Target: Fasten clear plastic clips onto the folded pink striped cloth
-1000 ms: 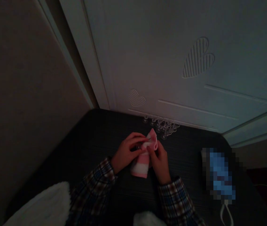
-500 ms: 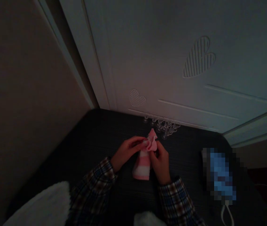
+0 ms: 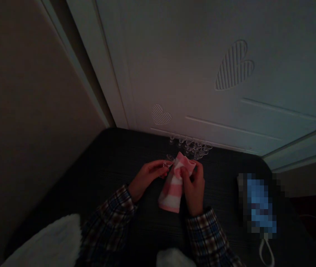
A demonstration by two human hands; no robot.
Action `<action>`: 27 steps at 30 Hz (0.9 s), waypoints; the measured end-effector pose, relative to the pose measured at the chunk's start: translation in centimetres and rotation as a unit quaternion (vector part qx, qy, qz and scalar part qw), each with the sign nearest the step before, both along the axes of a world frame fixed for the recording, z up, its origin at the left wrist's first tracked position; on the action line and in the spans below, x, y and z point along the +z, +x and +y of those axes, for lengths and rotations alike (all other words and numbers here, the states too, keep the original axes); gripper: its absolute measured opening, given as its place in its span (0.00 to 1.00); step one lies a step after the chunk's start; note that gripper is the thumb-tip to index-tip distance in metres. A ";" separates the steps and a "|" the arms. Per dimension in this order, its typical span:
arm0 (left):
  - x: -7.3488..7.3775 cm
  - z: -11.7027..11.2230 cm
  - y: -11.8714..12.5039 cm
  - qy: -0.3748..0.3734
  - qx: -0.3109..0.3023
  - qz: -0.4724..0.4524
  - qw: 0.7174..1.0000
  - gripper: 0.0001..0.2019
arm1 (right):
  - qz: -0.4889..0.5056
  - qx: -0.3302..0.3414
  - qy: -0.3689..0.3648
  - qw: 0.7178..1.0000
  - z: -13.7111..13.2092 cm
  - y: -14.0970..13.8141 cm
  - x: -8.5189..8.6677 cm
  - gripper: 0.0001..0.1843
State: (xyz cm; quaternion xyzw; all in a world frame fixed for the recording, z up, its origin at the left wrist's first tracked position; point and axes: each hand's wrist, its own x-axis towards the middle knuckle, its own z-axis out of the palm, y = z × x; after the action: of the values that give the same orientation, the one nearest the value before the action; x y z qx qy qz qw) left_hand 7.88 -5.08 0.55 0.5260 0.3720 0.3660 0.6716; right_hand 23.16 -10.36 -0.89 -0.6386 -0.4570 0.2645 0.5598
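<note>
My left hand (image 3: 150, 175) is pinched on a small clear goblet-like piece (image 3: 170, 158), whose rim shows above the fingertips. A pink-and-white striped cloth (image 3: 173, 190) is gripped near its top edge by my right hand (image 3: 195, 181), thumb in front and fingers behind. Its lower end hangs down over the dark table. The top of the cloth is close beside the clear piece; whether they touch I cannot tell. Just beyond my hands, several similar clear pieces (image 3: 193, 147) stand and lie in a cluster against the white panel.
The dark wood-grain table (image 3: 96, 163) meets a white panel (image 3: 174, 74) with raised hearts. To the right lies a blurred-out phone-like item (image 3: 259, 204) with a white strap (image 3: 266, 254). White fuzzy fabric (image 3: 52, 241) covers the lower left.
The clear piece now shows in my left hand, which has drawn away from the cloth. My right hand has moved slightly right and up, and the bunched cloth top has opened out.
</note>
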 end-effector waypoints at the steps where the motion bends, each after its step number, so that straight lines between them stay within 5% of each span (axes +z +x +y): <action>1: 0.0 0.0 0.0 0.005 -0.003 -0.002 1.000 0.16 | -0.001 0.011 0.003 1.000 0.0 -0.1 0.1 0.15; 7: 0.3 -0.3 0.1 0.016 -0.034 -0.015 0.999 0.15 | -0.053 0.117 0.024 0.991 -0.2 -0.8 0.5 0.13; 12: 0.3 -0.1 -0.1 0.026 -0.031 0.004 0.999 0.15 | -0.093 0.128 0.068 0.985 -0.1 -0.8 1.0 0.10; 21: 0.0 0.2 0.0 0.113 -0.051 0.057 0.991 0.13 | -0.037 0.025 0.079 0.996 0.0 -0.4 0.2 0.16; 27: -0.4 0.2 0.1 0.165 -0.037 0.078 0.982 0.13 | -0.029 0.005 0.065 0.997 0.2 0.1 0.0 0.06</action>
State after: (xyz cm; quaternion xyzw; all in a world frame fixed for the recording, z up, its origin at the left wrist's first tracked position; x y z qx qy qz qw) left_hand 7.96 -4.93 0.15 0.6700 0.3379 0.3552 0.5575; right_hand 23.27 -10.17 -0.89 -0.6058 -0.4923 0.2187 0.5854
